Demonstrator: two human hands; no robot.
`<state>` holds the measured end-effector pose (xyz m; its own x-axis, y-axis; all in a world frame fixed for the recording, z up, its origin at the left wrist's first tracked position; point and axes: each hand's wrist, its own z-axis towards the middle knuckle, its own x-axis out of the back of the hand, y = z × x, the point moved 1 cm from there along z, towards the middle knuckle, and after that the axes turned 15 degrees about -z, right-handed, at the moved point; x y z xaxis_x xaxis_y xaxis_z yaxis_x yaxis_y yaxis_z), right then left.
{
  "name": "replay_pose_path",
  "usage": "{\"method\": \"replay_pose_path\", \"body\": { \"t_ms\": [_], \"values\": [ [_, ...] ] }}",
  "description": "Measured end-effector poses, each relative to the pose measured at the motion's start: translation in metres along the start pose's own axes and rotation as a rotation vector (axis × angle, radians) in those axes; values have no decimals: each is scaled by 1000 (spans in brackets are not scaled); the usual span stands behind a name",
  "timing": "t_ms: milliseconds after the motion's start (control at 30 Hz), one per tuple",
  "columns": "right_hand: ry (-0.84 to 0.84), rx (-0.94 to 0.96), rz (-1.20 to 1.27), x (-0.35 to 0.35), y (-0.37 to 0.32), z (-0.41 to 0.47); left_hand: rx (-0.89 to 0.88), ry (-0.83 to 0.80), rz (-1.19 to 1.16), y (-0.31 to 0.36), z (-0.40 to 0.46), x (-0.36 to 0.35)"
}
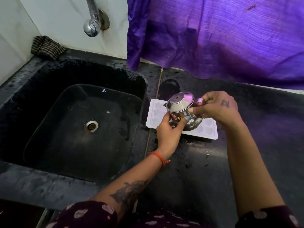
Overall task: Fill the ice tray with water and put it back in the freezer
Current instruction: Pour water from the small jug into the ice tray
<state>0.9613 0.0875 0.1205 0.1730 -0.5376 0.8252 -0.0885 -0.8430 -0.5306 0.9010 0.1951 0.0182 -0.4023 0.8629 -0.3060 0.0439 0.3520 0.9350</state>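
A pale plastic ice tray with star and heart moulds lies flat on the black counter, just right of the sink. Above it I hold a small steel kettle with a lid, tilted toward the tray's left end. My right hand grips the kettle's handle, its index finger lying across the body. My left hand cups the kettle's underside and side from below. Much of the tray's middle is hidden behind the kettle and my hands. I cannot see water in the moulds.
A deep black sink with a steel drain fills the left. A chrome tap juts from the tiled wall, a striped cloth beside it. A purple curtain hangs over the counter's back right.
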Motion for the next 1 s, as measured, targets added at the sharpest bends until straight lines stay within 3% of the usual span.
{"method": "replay_pose_path", "body": {
  "t_ms": [367, 1000],
  "values": [
    [-12, 19, 196, 6, 21, -2, -92, -28, 51, 9, 1, -7],
    [19, -25, 49, 10, 28, -4, -30, -54, 77, -6, -6, -14]
  ]
}}
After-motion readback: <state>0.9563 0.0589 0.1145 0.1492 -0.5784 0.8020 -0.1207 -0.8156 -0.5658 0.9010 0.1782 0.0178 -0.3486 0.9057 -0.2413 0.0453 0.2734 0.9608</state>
